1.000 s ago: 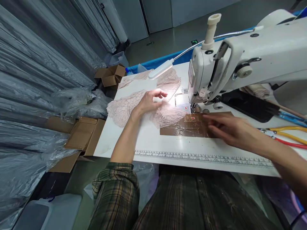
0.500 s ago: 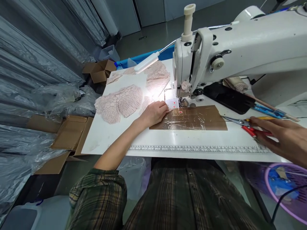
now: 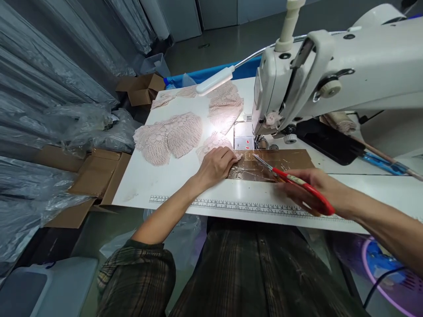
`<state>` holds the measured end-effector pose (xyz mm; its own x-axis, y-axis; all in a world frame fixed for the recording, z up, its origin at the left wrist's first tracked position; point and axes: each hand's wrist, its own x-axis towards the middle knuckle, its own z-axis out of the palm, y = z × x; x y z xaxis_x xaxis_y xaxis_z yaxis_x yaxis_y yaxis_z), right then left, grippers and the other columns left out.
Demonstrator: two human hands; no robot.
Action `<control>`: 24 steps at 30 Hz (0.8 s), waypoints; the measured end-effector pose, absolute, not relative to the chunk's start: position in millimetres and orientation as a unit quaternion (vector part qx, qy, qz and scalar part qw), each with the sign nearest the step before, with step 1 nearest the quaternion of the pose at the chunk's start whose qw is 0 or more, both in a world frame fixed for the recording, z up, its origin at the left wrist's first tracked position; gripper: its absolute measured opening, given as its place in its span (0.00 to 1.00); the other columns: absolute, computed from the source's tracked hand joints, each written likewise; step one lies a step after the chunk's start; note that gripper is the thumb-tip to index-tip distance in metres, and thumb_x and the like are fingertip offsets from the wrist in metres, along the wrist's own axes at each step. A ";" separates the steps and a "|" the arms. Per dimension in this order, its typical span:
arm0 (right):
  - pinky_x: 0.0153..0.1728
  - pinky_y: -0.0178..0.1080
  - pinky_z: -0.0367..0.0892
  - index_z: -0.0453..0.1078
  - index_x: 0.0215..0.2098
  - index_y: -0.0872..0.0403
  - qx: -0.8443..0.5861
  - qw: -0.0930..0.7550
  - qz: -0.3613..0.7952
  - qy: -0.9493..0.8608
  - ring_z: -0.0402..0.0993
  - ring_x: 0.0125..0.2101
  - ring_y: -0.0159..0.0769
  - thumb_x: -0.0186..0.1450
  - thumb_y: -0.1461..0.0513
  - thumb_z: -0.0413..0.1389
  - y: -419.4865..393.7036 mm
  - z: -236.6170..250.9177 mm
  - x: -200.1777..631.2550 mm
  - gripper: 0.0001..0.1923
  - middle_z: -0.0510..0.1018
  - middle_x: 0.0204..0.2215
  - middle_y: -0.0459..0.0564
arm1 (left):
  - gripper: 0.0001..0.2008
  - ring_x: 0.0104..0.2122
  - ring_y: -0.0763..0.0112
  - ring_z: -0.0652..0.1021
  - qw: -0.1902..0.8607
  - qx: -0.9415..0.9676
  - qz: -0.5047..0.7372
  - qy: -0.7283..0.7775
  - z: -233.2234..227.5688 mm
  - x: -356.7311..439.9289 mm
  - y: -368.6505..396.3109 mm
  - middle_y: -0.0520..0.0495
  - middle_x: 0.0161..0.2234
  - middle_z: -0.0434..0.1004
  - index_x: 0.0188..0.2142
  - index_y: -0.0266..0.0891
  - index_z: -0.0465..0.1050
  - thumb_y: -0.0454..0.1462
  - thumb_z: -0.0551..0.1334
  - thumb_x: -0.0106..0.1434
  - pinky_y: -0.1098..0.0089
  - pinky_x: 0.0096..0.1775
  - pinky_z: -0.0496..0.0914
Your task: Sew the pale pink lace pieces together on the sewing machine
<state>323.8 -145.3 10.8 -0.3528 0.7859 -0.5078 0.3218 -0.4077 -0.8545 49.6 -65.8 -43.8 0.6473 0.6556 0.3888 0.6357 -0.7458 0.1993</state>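
My left hand point(image 3: 216, 166) pinches the edge of a pale pink lace piece point(image 3: 214, 143) just in front of the sewing machine's needle area. In my right hand point(image 3: 309, 189) is a pair of red-handled scissors point(image 3: 291, 177), blades pointing left toward the lace edge, with a gap between tips and lace. Beneath the blades lies a brown taped sheet point(image 3: 284, 158) on the white table point(image 3: 132, 185). The white sewing machine point(image 3: 280, 83) stands behind both hands. My right fingers partly hide the scissor handles.
More lace pieces point(image 3: 168, 136) lie at the table's left. A lamp point(image 3: 214, 81) hangs over them. A black phone point(image 3: 330, 141) and a blue tool point(image 3: 383, 163) rest under the machine arm. Cardboard boxes point(image 3: 95, 171) stand left; a purple basket point(image 3: 366, 259) sits below right.
My right hand has lifted the scissors from the table's right side and carried them left over the brown sheet. My left hand stays on the lace. The view has shifted slightly.
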 end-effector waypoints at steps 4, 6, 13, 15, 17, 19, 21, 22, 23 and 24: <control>0.19 0.35 0.62 0.66 0.27 0.52 -0.451 0.137 0.729 -0.496 0.65 0.17 0.32 0.65 0.35 0.52 -128.2 13.1 306.2 0.30 0.70 0.16 0.46 | 0.13 0.33 0.64 0.72 0.043 0.903 0.226 0.362 -43.1 49.1 -65.1 0.44 0.34 0.77 0.36 0.41 0.68 0.39 0.50 0.76 0.63 0.35 0.63; 0.22 0.35 0.65 0.69 0.29 0.53 -0.440 0.128 0.743 -0.488 0.69 0.20 0.33 0.69 0.36 0.49 -120.7 12.0 299.5 0.30 0.73 0.18 0.47 | 0.13 0.33 0.64 0.72 0.051 0.901 0.226 0.367 -42.7 48.2 -63.4 0.43 0.35 0.77 0.36 0.41 0.67 0.40 0.50 0.76 0.62 0.36 0.62; 0.16 0.36 0.56 0.62 0.22 0.50 -0.511 0.190 0.657 -0.521 0.58 0.13 0.30 0.68 0.37 0.52 -107.0 -2.3 287.9 0.30 0.62 0.10 0.42 | 0.15 0.32 0.67 0.74 0.135 0.904 0.217 0.343 -37.4 54.6 -78.6 0.44 0.34 0.75 0.36 0.39 0.68 0.39 0.49 0.77 0.64 0.33 0.69; 0.16 0.37 0.58 0.63 0.22 0.50 -0.503 0.166 0.640 -0.556 0.61 0.14 0.31 0.69 0.37 0.50 -107.6 1.0 294.2 0.30 0.65 0.12 0.44 | 0.15 0.30 0.71 0.74 0.210 0.908 0.204 0.299 -35.4 62.8 -100.1 0.45 0.34 0.75 0.37 0.39 0.69 0.38 0.49 0.78 0.68 0.28 0.71; 0.19 0.38 0.63 0.65 0.25 0.51 -0.470 0.129 0.644 -0.590 0.66 0.17 0.33 0.70 0.37 0.47 -109.2 8.4 303.1 0.31 0.70 0.15 0.47 | 0.14 0.31 0.72 0.77 0.234 0.914 0.215 0.254 -32.5 69.9 -124.7 0.43 0.38 0.77 0.40 0.37 0.71 0.38 0.50 0.77 0.70 0.30 0.75; 0.23 0.39 0.67 0.66 0.27 0.50 -0.436 0.098 0.645 -0.621 0.69 0.20 0.34 0.71 0.38 0.45 -110.3 16.5 311.9 0.30 0.73 0.18 0.48 | 0.12 0.44 0.64 0.80 0.210 0.922 0.242 0.216 -28.2 72.1 -144.6 0.37 0.47 0.78 0.48 0.34 0.72 0.41 0.55 0.75 0.65 0.43 0.79; 0.21 0.38 0.66 0.65 0.27 0.50 -0.419 0.076 0.643 -0.636 0.68 0.18 0.34 0.71 0.38 0.46 -110.3 22.7 319.0 0.29 0.71 0.18 0.46 | 0.15 0.50 0.60 0.79 0.164 0.920 0.257 0.245 -24.0 68.5 -155.0 0.35 0.50 0.77 0.53 0.33 0.70 0.41 0.58 0.74 0.60 0.50 0.79; 0.19 0.38 0.64 0.63 0.28 0.50 -0.420 0.068 0.642 -0.638 0.66 0.17 0.33 0.70 0.37 0.47 -109.9 24.9 322.0 0.28 0.70 0.17 0.45 | 0.16 0.51 0.58 0.79 0.141 0.918 0.257 0.266 -22.7 65.2 -156.7 0.34 0.51 0.77 0.54 0.33 0.70 0.42 0.59 0.74 0.57 0.51 0.78; 0.17 0.37 0.62 0.63 0.29 0.50 -0.423 0.057 0.642 -0.637 0.65 0.17 0.32 0.68 0.36 0.49 -109.5 26.6 324.5 0.28 0.69 0.17 0.44 | 0.16 0.50 0.57 0.79 0.118 0.916 0.255 0.288 -22.3 61.5 -156.9 0.34 0.51 0.77 0.55 0.34 0.69 0.42 0.59 0.74 0.55 0.51 0.78; 0.15 0.36 0.60 0.63 0.31 0.50 -0.426 0.044 0.644 -0.634 0.64 0.16 0.32 0.67 0.35 0.50 -109.1 28.0 326.6 0.28 0.69 0.17 0.44 | 0.17 0.50 0.57 0.79 0.099 0.914 0.249 0.304 -22.7 57.8 -156.4 0.33 0.51 0.78 0.55 0.33 0.69 0.43 0.59 0.74 0.54 0.50 0.79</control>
<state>326.6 -109.1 28.0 -0.6338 0.5967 -0.4922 0.4824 -0.1924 -0.8545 57.8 -156.4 -22.7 0.6912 0.6051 0.3952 0.5059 -0.7956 0.3333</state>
